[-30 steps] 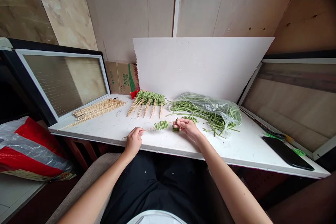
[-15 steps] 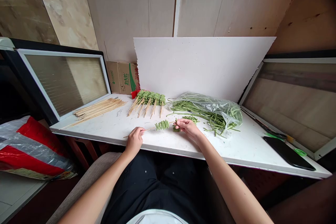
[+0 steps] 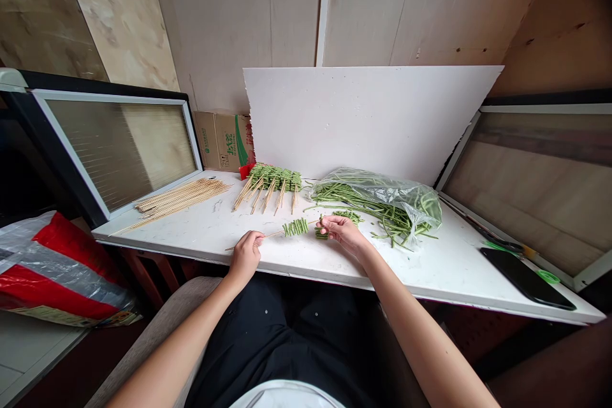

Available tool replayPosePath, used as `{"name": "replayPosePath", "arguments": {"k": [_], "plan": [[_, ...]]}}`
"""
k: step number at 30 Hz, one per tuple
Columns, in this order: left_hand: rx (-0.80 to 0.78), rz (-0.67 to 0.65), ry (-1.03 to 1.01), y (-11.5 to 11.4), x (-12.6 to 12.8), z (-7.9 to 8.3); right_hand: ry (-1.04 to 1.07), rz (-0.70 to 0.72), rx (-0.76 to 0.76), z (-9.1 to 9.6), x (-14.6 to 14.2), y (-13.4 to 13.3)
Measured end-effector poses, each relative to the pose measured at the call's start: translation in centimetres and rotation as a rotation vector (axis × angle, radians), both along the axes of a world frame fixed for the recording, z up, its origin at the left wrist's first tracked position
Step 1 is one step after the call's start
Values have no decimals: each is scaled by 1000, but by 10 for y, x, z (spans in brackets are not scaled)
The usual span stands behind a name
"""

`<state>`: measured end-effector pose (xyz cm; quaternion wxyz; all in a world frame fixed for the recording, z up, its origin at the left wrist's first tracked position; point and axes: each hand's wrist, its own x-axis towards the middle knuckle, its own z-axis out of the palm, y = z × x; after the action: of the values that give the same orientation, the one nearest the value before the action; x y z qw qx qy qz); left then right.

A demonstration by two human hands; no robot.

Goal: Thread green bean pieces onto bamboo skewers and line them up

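My left hand pinches the blunt end of a bamboo skewer that lies nearly level over the white table. A row of short green bean pieces is threaded on the skewer's middle. My right hand is closed at the skewer's pointed end, with its fingers around a short green bean piece. More cut pieces lie just behind that hand.
Finished bean skewers lie fanned at the back. Bare skewers are piled to the left. A clear bag of long beans sits at the right. A black phone and a cardboard box are also here.
My right hand has lifted slightly and brought its bean piece closer to the skewer tip. The left hand has barely moved.
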<state>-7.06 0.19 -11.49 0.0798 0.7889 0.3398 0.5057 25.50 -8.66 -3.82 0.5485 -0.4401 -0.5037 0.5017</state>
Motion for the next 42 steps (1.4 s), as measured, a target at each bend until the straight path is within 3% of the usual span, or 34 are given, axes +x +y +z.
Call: {"name": "replayPosePath", "arguments": {"k": [42], "plan": [[-12,14,7,-2,0,3,5,16,15,-3,2,3]]}}
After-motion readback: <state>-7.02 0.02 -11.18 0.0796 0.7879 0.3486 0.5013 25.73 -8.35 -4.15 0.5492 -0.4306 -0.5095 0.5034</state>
